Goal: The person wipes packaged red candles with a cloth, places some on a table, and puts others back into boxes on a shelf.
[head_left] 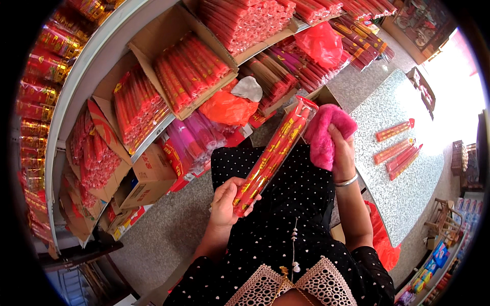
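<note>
My left hand (228,202) is closed round the lower end of a long pack of red candles (275,155), with gold print under clear plastic wrap. The pack slants up and to the right in front of my black dotted clothing. In my right hand (343,148), which wears a silver bangle, is a bunched pink fluffy cloth (326,133). The cloth is beside the pack's upper end; whether they touch I cannot tell. Several similar, smaller red packs (403,162) lie on the speckled table (372,135) to the right.
Shelves ahead and to the left hold an open cardboard box (143,43) of red sticks and many wrapped bundles (245,23). Orange-red plastic bags (228,108) lie among them. A brown carton (148,176) sits low. Far right are a wooden chair (445,220) and stocked shelves.
</note>
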Motion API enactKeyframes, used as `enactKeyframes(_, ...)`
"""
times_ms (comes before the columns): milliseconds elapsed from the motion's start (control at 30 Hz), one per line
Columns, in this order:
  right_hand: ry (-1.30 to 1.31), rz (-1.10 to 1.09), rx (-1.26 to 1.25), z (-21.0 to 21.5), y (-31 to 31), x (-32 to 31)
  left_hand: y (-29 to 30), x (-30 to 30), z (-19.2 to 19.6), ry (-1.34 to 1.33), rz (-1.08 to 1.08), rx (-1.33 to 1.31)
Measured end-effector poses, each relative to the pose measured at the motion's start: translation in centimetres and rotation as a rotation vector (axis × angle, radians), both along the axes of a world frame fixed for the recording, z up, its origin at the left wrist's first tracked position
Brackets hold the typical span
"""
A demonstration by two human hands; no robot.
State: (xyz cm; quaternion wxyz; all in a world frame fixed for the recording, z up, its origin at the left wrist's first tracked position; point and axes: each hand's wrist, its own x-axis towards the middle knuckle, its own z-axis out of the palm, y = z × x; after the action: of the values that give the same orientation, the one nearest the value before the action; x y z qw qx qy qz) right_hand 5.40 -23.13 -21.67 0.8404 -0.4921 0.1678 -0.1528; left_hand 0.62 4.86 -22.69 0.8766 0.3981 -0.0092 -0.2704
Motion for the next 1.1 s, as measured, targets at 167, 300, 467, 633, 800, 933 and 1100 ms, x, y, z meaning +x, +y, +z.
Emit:
enactKeyframes(167,0.146,0.089,0.316,-3.6,1.9,-1.5,-0.4,0.5,0.4,-0.025,-0.007,0.022)
enactKeyframes(300,0.264,0.293,0.429,-5.3,5.2,-3.2,-0.7,0.5,0.6,-0.04,-0.02,-0.017)
enactKeyframes(467,0.167,0.571,0.532,-3.9,8.8,-4.4,-0.9,0.6,1.0,-0.047,-0.082,0.043)
enactKeyframes(633,0.147,0.653,0.695,-4.5,8.4,-3.6,-0.7,0.8,1.2,-0.008,-0.177,0.102)
enactKeyframes(800,-0.027,0.545,0.768,-4.7,5.1,-2.7,-0.5,0.9,1.2,0.044,-0.19,0.146)
enactKeyframes(933,-0.096,0.346,0.861,-5.2,0.8,-1.2,-0.3,0.9,0.9,0.041,-0.193,0.159)
enactKeyframes(1100,-0.194,0.335,0.881,-5.5,-0.7,-0.6,-0.4,0.9,0.6,0.036,-0.168,0.129)
